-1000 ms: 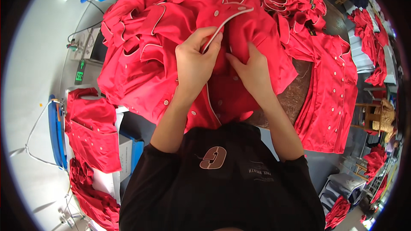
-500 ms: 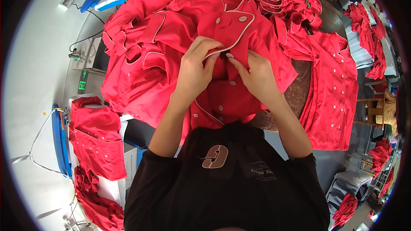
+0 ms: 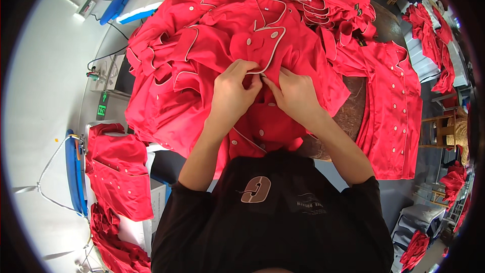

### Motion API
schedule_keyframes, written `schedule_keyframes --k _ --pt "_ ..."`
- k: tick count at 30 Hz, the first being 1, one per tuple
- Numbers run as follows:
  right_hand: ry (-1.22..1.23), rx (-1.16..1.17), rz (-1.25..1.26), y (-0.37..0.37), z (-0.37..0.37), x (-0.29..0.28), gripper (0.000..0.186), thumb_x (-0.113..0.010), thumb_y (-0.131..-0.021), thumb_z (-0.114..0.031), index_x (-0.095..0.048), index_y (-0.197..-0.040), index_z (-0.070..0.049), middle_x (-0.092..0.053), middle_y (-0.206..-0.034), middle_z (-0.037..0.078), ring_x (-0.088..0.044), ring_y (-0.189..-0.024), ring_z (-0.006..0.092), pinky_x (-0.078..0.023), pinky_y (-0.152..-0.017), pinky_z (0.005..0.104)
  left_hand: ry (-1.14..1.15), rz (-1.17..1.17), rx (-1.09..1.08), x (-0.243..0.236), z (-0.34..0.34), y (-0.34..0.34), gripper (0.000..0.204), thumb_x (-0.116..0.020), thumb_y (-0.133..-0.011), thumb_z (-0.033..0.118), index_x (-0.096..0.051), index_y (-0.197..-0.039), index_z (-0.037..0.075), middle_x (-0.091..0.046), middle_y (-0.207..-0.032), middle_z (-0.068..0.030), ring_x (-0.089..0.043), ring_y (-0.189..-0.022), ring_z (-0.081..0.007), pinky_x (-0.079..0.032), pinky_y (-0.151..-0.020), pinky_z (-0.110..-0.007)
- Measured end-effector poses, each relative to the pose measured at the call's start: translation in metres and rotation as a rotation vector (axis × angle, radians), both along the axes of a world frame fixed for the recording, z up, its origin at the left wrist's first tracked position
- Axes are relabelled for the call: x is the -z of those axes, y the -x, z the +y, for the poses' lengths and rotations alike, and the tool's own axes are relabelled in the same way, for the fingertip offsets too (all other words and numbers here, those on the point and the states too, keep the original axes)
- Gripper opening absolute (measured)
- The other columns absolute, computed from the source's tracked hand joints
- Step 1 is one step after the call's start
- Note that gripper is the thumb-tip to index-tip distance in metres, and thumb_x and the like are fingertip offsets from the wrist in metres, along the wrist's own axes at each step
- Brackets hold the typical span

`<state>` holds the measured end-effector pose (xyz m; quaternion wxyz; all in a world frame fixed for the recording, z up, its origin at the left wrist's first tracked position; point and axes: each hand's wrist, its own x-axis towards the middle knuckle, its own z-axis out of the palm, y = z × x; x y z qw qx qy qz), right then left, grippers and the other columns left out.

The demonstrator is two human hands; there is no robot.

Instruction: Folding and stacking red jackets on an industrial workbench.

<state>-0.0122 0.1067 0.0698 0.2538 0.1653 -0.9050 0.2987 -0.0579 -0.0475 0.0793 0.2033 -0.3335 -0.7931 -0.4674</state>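
A red button-up shirt point(image 3: 252, 58) with white piping lies on top of a heap of red garments in front of me. My left hand point(image 3: 233, 90) pinches the piped front edge of this shirt between thumb and fingers. Close beside it, my right hand point(image 3: 297, 93) has its fingers closed on the cloth of the front, the thumb reaching toward my left fingertips. Whether a button lies between the fingertips is hidden. Pale buttons show above the hands, and another button point(image 3: 272, 104) sits just below them.
A brown table point(image 3: 348, 106) carries the heap. Another red shirt point(image 3: 391, 101) hangs over its right side. To the left, a folded red garment point(image 3: 118, 172) rests near a blue padded board point(image 3: 76, 172). More red garments hang at the far right, by a wooden chair point(image 3: 444, 126).
Both hands have come slightly nearer each other, with the right fingertips closer to the left ones at the piped edge. The whole view has shifted a little.
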Motion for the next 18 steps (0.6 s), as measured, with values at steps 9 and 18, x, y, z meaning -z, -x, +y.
schedule_keyframes --k 9,18 --pt "-0.041 0.008 0.017 -0.004 0.005 0.006 0.019 -0.061 -0.081 -0.01 -0.058 -0.098 -0.002 -0.06 -0.075 0.013 -0.06 -0.061 0.0316 -0.046 -0.049 0.0392 0.056 -0.067 0.095 -0.004 0.0 -0.007 0.02 -0.059 -0.071 -0.009 -0.057 -0.09 -0.002 -0.059 -0.082 -0.0165 -0.06 -0.075 -0.0341 -0.048 -0.062 -0.037" --pt "-0.026 0.132 0.033 -0.007 -0.001 0.009 0.013 -0.062 -0.077 -0.013 -0.056 -0.073 -0.002 -0.057 -0.064 0.013 -0.058 -0.055 0.0328 -0.044 -0.047 0.0418 0.131 0.02 0.09 -0.001 0.007 -0.016 0.023 -0.056 -0.074 -0.007 -0.055 -0.096 0.0 -0.055 -0.083 -0.0165 -0.058 -0.076 -0.0359 -0.047 -0.063 -0.04"
